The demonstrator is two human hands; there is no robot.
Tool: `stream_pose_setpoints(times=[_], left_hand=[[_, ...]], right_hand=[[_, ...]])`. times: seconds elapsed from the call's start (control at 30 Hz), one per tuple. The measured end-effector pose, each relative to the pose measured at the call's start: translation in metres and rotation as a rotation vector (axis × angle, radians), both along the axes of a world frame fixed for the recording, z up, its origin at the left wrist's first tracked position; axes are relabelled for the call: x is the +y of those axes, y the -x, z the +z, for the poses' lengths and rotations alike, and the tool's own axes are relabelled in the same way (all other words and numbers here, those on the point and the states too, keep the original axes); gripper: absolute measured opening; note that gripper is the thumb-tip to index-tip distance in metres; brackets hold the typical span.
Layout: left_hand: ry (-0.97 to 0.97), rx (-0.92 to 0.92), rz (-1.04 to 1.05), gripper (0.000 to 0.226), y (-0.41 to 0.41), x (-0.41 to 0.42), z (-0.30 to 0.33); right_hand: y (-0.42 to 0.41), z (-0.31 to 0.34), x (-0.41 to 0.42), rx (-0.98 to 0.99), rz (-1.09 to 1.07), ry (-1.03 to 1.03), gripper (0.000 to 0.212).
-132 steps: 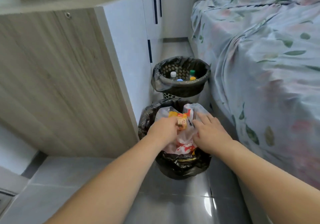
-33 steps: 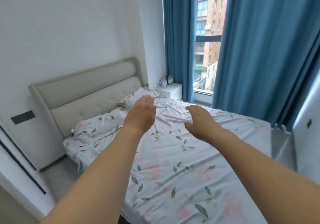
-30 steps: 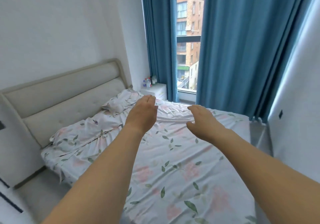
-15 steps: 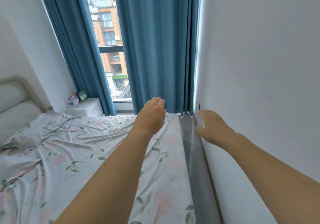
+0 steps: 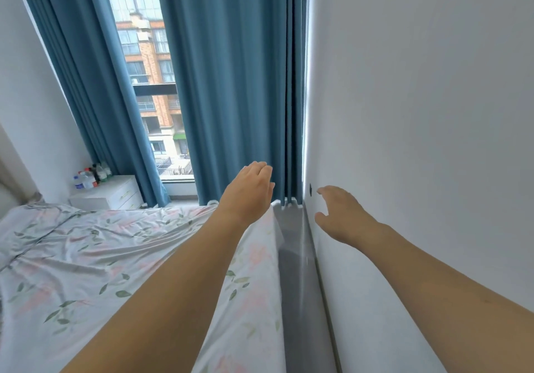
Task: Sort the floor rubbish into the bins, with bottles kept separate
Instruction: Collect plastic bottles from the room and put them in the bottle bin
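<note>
Both arms reach forward at chest height with nothing in them. My left hand (image 5: 250, 190) hovers over the far corner of the bed, fingers loosely together and slightly curled. My right hand (image 5: 339, 215) is open beside the white wall, fingers spread. No bins and no floor rubbish are in view. Several bottles (image 5: 92, 176) stand on a white nightstand (image 5: 112, 195) at the far left, well out of reach of both hands.
A bed with a floral sheet (image 5: 101, 257) fills the left and lower part. A narrow grey floor strip (image 5: 297, 271) runs between bed and white wall (image 5: 419, 112). Blue curtains (image 5: 231, 83) hang ahead, with a window gap showing a brick building.
The view has swung right, from the bins to the bed and then to the wall and curtains. Both hands left the bin bag and stay raised and empty.
</note>
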State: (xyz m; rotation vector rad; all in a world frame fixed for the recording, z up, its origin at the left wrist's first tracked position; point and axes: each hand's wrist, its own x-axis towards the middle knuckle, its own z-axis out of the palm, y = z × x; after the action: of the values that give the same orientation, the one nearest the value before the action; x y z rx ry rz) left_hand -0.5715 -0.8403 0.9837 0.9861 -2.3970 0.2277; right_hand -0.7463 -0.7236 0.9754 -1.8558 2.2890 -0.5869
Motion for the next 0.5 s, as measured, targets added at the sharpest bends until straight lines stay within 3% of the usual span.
stream_pose_setpoints(times=[0.27, 0.5], left_hand=[[-0.002, 0.004, 0.022, 0.032, 0.056, -0.084, 0.003], [-0.013, -0.038, 0.03, 0.033, 0.123, -0.221, -0.004]], right_hand=[[0.059, -0.003, -0.08, -0.011, -0.01, -0.017, 0.054], [0.124, -0.012, -0.221, 0.003, -0.009, -0.017, 0.055]])
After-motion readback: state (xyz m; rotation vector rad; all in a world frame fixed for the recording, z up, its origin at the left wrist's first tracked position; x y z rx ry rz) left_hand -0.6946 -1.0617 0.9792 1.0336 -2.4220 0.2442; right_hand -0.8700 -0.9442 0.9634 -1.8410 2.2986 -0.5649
